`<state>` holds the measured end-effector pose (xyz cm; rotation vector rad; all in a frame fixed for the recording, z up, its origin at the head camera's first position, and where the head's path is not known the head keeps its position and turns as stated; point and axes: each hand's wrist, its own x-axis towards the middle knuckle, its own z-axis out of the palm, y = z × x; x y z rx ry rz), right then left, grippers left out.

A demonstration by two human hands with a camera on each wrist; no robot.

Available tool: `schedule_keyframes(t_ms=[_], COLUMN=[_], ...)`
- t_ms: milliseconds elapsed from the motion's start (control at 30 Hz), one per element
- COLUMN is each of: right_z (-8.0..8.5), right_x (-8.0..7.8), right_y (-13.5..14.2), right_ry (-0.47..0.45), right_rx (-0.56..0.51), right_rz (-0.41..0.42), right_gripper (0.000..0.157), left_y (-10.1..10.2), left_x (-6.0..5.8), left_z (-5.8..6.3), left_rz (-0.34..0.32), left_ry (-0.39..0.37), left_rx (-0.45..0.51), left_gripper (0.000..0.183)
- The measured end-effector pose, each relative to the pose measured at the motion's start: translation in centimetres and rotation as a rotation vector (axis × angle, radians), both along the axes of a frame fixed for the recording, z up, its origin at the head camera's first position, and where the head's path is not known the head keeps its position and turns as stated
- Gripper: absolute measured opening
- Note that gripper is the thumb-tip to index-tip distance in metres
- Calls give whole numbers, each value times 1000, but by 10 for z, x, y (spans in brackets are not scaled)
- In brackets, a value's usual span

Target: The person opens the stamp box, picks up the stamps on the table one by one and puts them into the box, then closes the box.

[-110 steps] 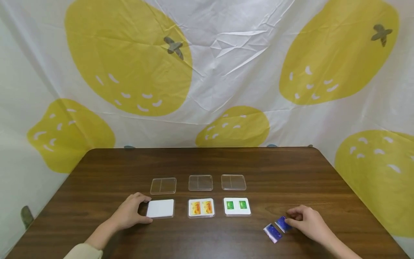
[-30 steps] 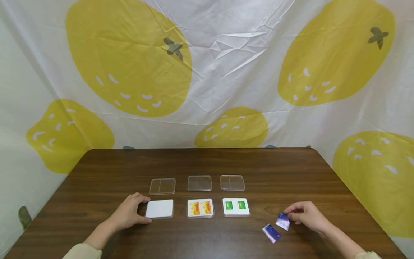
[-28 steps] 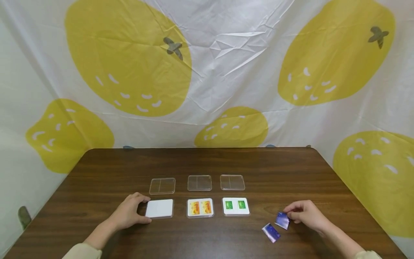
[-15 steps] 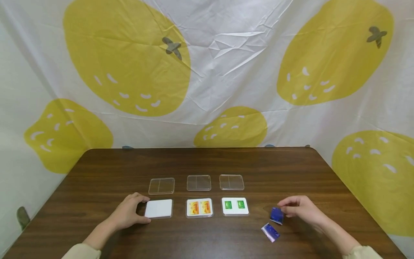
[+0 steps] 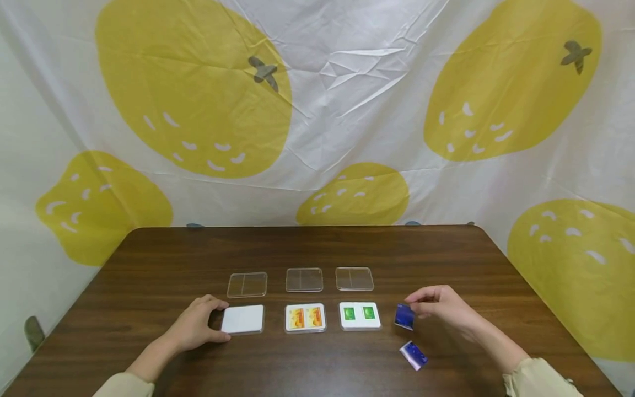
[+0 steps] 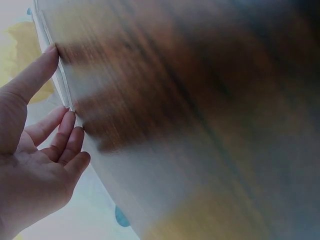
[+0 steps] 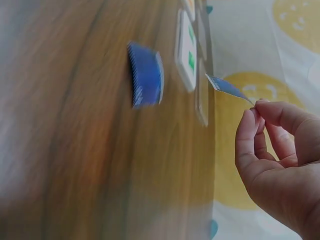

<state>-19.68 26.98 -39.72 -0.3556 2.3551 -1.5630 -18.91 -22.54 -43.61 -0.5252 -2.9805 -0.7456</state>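
My right hand [image 5: 446, 309] pinches a blue stamp [image 5: 404, 316] by its edge between thumb and fingertips; in the right wrist view the stamp [image 7: 227, 87] is raised off the table. A second blue stamp [image 5: 414, 355], with a toothed edge in the right wrist view, lies nearer to me. My left hand [image 5: 195, 325] steadies a clear case with a blank white insert [image 5: 243, 319], thumb and fingers at its left corners. To its right lie a case with two orange stamps [image 5: 305, 318] and a case with two green stamps [image 5: 359, 316].
Behind the filled cases lie three transparent lids in a row: left lid [image 5: 247, 284], middle lid [image 5: 305, 280], right lid [image 5: 354, 279]. Beneath everything is a dark wooden table [image 5: 198, 251]. A lemon-print cloth [image 5: 317, 110] hangs behind its far edge.
My right hand has lifted the blue stamp from beside the other one and carried it left and away from me, towards the green-stamp case. My left hand has stayed on its case.
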Motion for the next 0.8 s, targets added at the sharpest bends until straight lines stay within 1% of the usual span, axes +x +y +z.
schedule_keyframes(t_ms=[233, 367, 600, 800], right_z=[6, 7, 7, 1], right_x=[-9, -16, -29, -34], right_y=[-37, -64, -111, -151], right_ry=[-1, 5, 29, -39], right_rx=[-54, -95, -100, -161], right_rz=[44, 75, 139, 151], right_gripper=[28, 26, 24, 21], left_y=[0, 0, 0, 1], left_x=[0, 1, 1, -1], left_z=[1, 2, 2, 0], left_rz=[-12, -9, -3, 0], left_ry=[16, 4, -13, -20], left_rx=[1, 0, 7, 10], left_gripper=[61, 62, 61, 61])
